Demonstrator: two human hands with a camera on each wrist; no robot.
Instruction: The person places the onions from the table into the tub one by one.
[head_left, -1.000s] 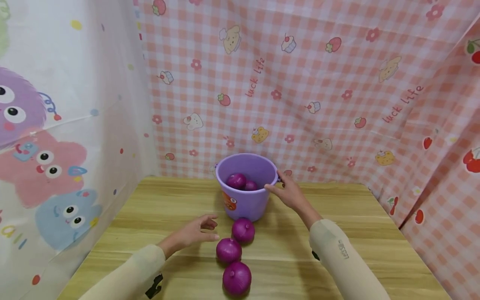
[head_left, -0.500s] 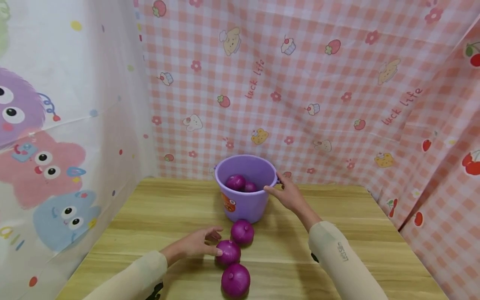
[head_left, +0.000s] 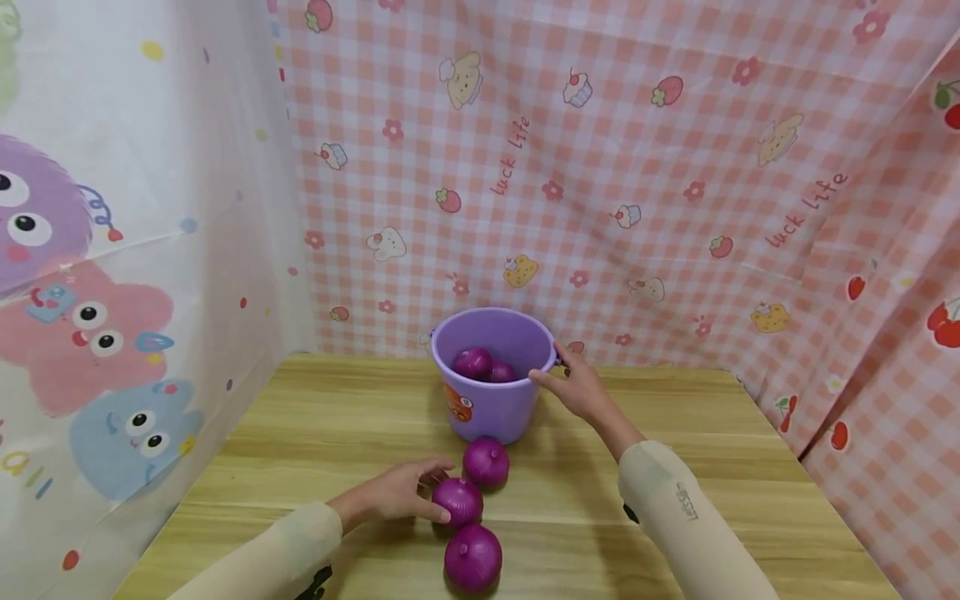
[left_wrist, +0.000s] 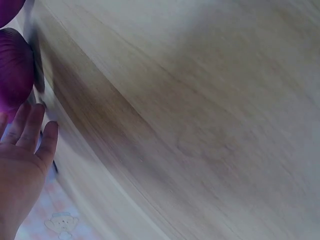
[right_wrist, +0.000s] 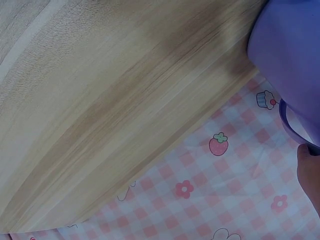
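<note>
A purple bucket [head_left: 495,408] stands upright on the table with at least two red onions [head_left: 473,364] inside; its lower inside is hidden. My right hand [head_left: 581,387] grips its right rim, thumb over the edge. In front of the bucket three more onions form a row: a far onion [head_left: 486,462], a middle onion [head_left: 459,500] and a near onion [head_left: 473,558]. My left hand [head_left: 397,493] is at the left of the middle onion, thumb across its front and fingers behind it. In the left wrist view, the fingers [left_wrist: 47,142] look fairly straight beside an onion [left_wrist: 15,70].
The wooden table [head_left: 637,517] carries the bucket and onions. A pink checked cloth [head_left: 600,150] hangs behind the table and on the right, and a white cartoon-print cloth [head_left: 225,167] on the left. The bucket's handle [right_wrist: 290,125] hangs at its side.
My left hand has moved toward me and to the right, from beside the onions to around the middle one. My right hand has kept its hold on the bucket rim.
</note>
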